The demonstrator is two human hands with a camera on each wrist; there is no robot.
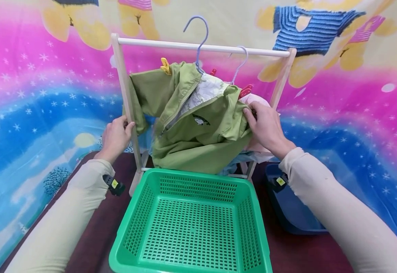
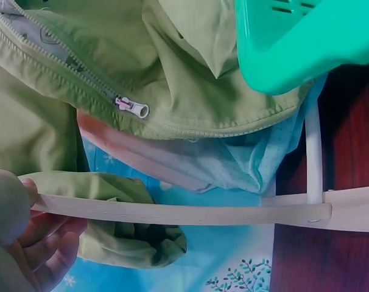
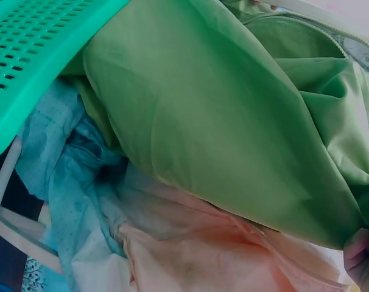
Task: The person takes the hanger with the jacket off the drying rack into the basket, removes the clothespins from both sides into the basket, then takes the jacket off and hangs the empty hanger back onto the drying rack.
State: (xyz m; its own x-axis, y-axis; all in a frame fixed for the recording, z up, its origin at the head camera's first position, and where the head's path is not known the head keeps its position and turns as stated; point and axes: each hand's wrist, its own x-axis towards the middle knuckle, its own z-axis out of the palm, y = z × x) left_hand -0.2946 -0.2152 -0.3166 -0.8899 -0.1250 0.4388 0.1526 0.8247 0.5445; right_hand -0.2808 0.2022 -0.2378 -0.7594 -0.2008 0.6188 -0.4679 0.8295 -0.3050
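A green zip jacket (image 1: pixel 198 140) hangs on a purple hanger (image 1: pixel 205 34) from the clothes rack (image 1: pixel 171 44), its front partly unzipped. My left hand (image 1: pixel 116 134) grips the rack's left wooden post; in the left wrist view, thumb and fingers lie around that post (image 2: pixel 190 213), beside the jacket's sleeve end (image 2: pixel 130 246). My right hand (image 1: pixel 266 123) pinches the jacket at its right side, below a red clothespin (image 1: pixel 245 91). In the right wrist view only part of that hand (image 3: pixel 362 252) shows. A yellow clothespin (image 1: pixel 165 66) clips the left shoulder.
A green perforated basket (image 1: pixel 191 235) stands in front of the rack. To its right is a dark blue bin (image 1: pixel 297 216). Behind the jacket hang a pink garment (image 3: pixel 190 243) and a light blue garment (image 3: pixel 81 158). Another purple hanger (image 1: pixel 244 62) hooks the bar.
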